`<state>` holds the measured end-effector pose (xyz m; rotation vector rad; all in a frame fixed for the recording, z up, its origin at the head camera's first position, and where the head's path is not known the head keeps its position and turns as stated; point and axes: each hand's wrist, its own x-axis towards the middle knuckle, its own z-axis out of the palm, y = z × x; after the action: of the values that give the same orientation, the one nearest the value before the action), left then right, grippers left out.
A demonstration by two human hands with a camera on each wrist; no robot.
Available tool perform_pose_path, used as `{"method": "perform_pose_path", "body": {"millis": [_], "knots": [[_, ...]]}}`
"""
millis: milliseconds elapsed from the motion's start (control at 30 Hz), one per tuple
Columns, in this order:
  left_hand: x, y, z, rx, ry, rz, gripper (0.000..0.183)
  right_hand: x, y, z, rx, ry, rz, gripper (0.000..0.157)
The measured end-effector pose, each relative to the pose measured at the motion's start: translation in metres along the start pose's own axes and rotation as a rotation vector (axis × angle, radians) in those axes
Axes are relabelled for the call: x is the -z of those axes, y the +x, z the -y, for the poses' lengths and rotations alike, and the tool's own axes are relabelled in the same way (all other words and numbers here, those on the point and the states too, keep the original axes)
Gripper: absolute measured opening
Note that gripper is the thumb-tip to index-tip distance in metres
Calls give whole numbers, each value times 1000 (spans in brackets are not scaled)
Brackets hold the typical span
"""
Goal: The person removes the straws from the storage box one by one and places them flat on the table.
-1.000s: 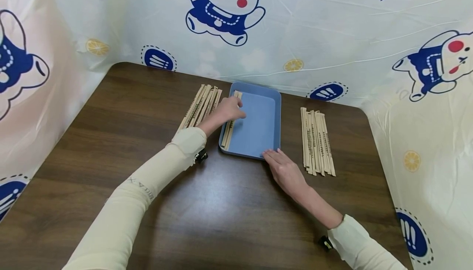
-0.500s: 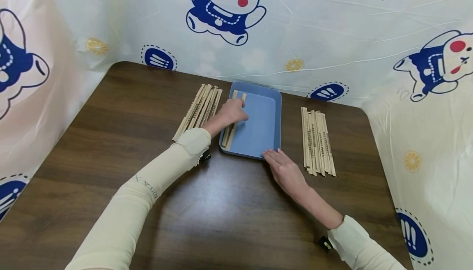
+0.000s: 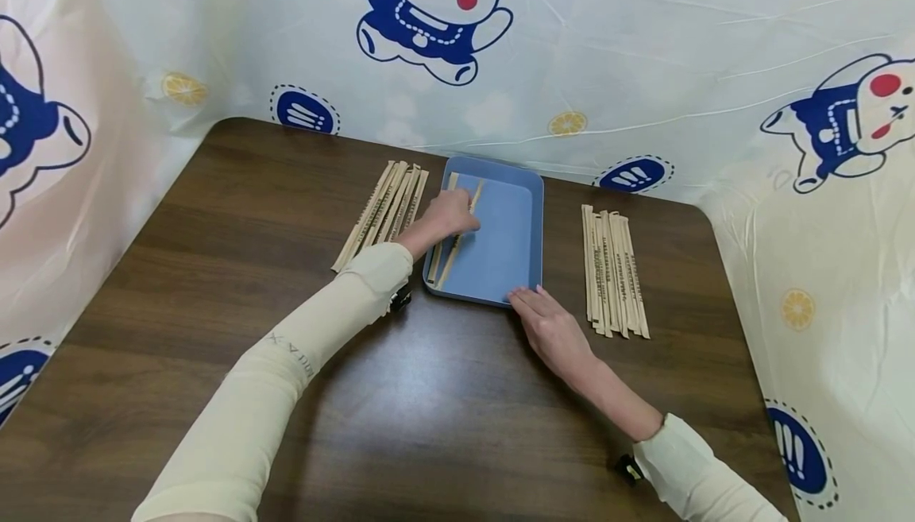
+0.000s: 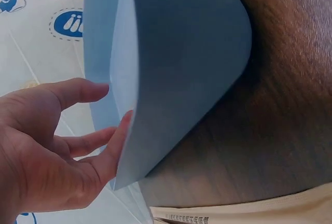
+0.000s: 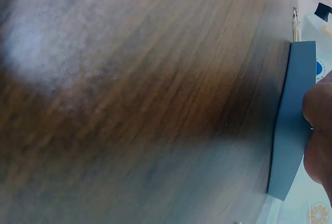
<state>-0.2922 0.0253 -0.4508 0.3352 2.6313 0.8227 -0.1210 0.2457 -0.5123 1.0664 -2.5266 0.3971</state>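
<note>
A blue tray [image 3: 503,256] lies at the back of the table and holds slim paper-wrapped sticks with small print. My left hand [image 3: 446,216] reaches over its left side, pinching one wrapped stick [image 3: 450,261] that slants across the tray. Another wrapped stick [image 3: 435,260] lies along the left wall. In the left wrist view, thumb and fingers of my left hand [image 4: 62,146] are bent at the tray rim [image 4: 132,42]; the stick is hidden there. My right hand [image 3: 554,331] rests straight fingers on the tray's near right corner; fingertips [image 5: 316,107] touch its wall in the right wrist view.
A bundle of wrapped sticks [image 3: 379,212] lies on the table left of the tray, close to the left forearm. A second bundle [image 3: 613,276] lies to the right. Printed cloth [image 3: 529,69] hangs behind the brown table [image 3: 400,442].
The two sticks in the tray were close together; one has swung away from the left wall, its far end moving right. My left hand shifted slightly right. The right hand stays put.
</note>
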Motion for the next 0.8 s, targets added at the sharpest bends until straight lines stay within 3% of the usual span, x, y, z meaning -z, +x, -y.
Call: {"method": "perform_pose_path", "body": {"millis": [333, 600, 800], "knots": [[-5, 7, -5, 34, 107, 66, 18, -1, 1, -1, 4, 4, -8, 42], [-10, 8, -9, 50, 199, 87, 5, 0, 1, -1, -1, -14, -8, 42], [-14, 4, -12, 37, 241, 76, 37, 0, 0, -1, 0, -11, -5, 41]]}}
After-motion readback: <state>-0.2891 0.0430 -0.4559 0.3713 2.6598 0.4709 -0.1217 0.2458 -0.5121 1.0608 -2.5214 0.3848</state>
